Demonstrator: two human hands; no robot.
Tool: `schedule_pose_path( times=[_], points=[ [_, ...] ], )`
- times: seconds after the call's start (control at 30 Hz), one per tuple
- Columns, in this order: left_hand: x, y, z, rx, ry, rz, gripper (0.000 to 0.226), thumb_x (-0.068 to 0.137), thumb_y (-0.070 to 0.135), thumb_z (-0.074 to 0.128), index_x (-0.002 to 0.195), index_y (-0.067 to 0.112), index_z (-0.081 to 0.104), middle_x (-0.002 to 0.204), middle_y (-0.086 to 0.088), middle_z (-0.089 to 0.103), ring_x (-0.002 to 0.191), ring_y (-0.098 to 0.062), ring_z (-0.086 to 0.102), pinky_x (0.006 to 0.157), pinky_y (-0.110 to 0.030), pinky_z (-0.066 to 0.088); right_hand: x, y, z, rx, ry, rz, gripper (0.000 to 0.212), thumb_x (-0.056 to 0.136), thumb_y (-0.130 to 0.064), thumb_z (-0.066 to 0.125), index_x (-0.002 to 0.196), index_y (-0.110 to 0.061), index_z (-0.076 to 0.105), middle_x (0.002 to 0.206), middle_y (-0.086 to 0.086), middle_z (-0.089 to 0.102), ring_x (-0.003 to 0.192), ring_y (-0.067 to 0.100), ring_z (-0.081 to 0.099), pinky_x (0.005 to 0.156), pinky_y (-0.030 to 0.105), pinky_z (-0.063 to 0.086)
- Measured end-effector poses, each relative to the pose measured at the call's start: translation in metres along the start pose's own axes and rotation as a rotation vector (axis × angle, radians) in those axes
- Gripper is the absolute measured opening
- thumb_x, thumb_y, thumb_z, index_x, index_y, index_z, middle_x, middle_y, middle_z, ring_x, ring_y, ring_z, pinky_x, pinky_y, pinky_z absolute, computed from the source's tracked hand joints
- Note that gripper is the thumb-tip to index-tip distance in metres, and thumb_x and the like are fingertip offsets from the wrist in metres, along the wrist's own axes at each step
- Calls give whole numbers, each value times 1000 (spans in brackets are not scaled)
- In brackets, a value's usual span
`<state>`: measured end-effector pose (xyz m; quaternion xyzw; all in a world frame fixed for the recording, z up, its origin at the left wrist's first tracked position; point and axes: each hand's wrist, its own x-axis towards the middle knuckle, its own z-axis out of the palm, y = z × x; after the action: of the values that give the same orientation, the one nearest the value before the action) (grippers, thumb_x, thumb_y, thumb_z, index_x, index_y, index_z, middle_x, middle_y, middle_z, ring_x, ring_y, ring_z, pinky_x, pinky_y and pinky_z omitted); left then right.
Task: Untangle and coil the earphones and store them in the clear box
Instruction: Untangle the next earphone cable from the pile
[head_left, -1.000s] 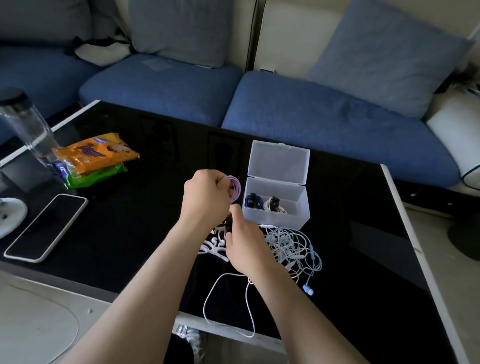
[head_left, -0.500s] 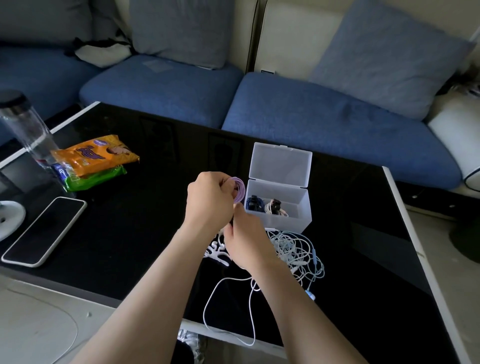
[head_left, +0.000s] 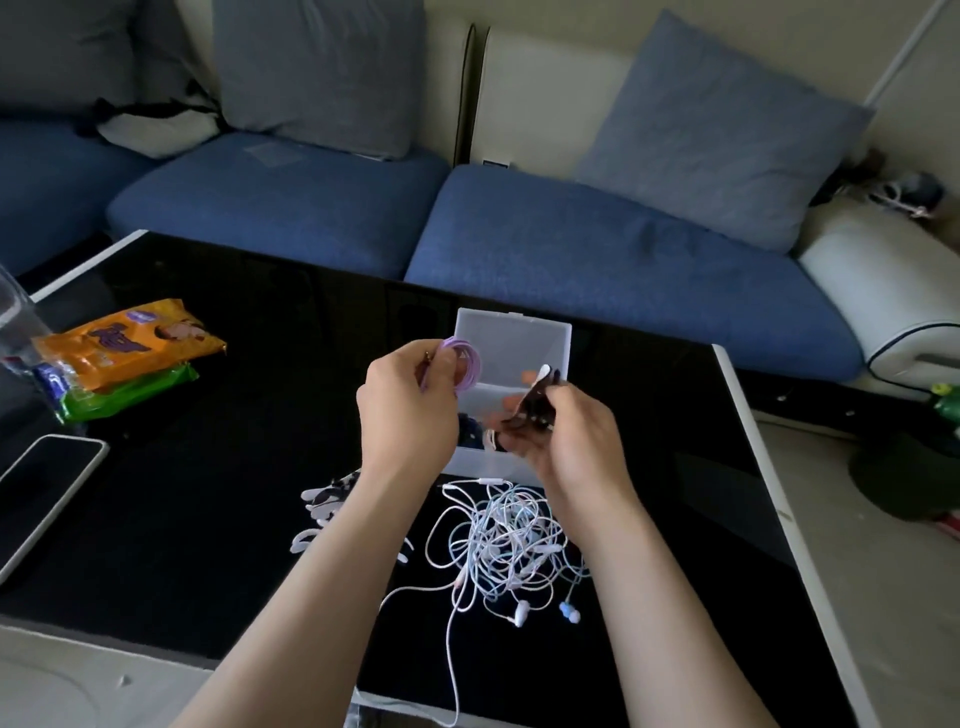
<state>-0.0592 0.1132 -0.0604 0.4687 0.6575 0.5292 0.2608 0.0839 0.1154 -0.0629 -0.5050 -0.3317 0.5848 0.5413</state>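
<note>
Left hand (head_left: 410, 410) seemingly pinches purple coil (head_left: 466, 364).

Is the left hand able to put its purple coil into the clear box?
Probably yes: the left hand holds the purple coil beside the clear box, lid open, though the right hand partly covers it.

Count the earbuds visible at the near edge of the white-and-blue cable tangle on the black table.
2: a white earbud on the left, a light-blue earbud just right of it. More may be buried in the tangle.
</note>
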Motion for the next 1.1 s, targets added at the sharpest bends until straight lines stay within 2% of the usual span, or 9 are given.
schedule_pose_path(
  times=[0.07, 0.13, 0.27, 0.43, 0.57, 0.7, 0.83, 0.93, 1.1],
  points=[
    [-3, 2, 10, -30, -60, -15, 24, 103, 35, 57, 87, 39, 74, 80, 5, 77, 80, -23, 75, 80, -51, 63, -1, -7, -11, -45, 18, -77, 19, 112, -21, 51, 129, -22, 61, 88, 12, 77, 66, 23, 67, 64, 33, 56],
    [-6, 5, 19, -42, -115, -26, 25, 104, 33, 58, 86, 37, 75, 78, 2, 77, 79, -24, 76, 78, -52, 63, -1, -8, -19, -66, 16, -105, 26, 112, -21, 53, 134, -33, 53, 92, 14, 78, 67, 23, 64, 69, 39, 56],
    [-10, 13, 37, -50, -189, -10, 26, 103, 37, 57, 88, 34, 78, 78, 5, 78, 76, -24, 76, 77, -52, 64, -5, -19, -31, -107, -48, -118, 29, 112, -13, 52, 135, -30, 56, 107, 17, 77, 78, 23, 70, 79, 42, 62],
    [-13, 20, 51, -28, -154, -5, 26, 105, 31, 58, 88, 26, 78, 71, 0, 75, 71, -28, 74, 74, -49, 63, -5, -25, -42, -247, -47, -145, 44, 101, 0, 52, 131, -31, 60, 112, 10, 73, 83, 24, 72, 76, 34, 57],
    [-16, 21, 61, -47, -160, -1, 25, 102, 36, 58, 89, 27, 78, 72, -2, 75, 75, -34, 74, 74, -55, 63, -8, -32, -49, -253, -34, -170, 38, 95, 2, 61, 123, -24, 61, 108, 9, 75, 79, 19, 71, 70, 25, 55],
    [-19, 23, 67, -24, -149, 22, 24, 104, 32, 59, 89, 28, 78, 74, 3, 77, 74, -26, 76, 75, -50, 63, -6, -33, -56, -348, -17, -244, 36, 93, 1, 65, 118, -23, 56, 106, 9, 76, 90, 29, 75, 69, 19, 56],
    [-19, 23, 68, -21, -134, 44, 27, 104, 33, 59, 81, 35, 74, 75, 9, 77, 76, -20, 76, 79, -48, 63, -1, -30, -56, -453, -48, -298, 37, 98, -6, 62, 129, -24, 57, 111, 2, 76, 91, 24, 77, 79, 33, 63],
    [-18, 24, 70, -10, -114, 58, 22, 104, 34, 59, 91, 33, 77, 75, 11, 77, 75, -18, 76, 79, -46, 63, 0, -28, -54, -559, -35, -346, 44, 91, -21, 56, 133, -30, 63, 117, -2, 76, 95, 22, 78, 91, 49, 63],
    [-18, 23, 71, -10, -142, 48, 22, 103, 35, 59, 94, 31, 79, 75, 11, 77, 75, -19, 76, 78, -47, 64, 3, -29, -59, -597, 21, -379, 41, 83, -17, 63, 118, -32, 78, 94, -6, 81, 78, 27, 79, 81, 51, 65]
  ],
)
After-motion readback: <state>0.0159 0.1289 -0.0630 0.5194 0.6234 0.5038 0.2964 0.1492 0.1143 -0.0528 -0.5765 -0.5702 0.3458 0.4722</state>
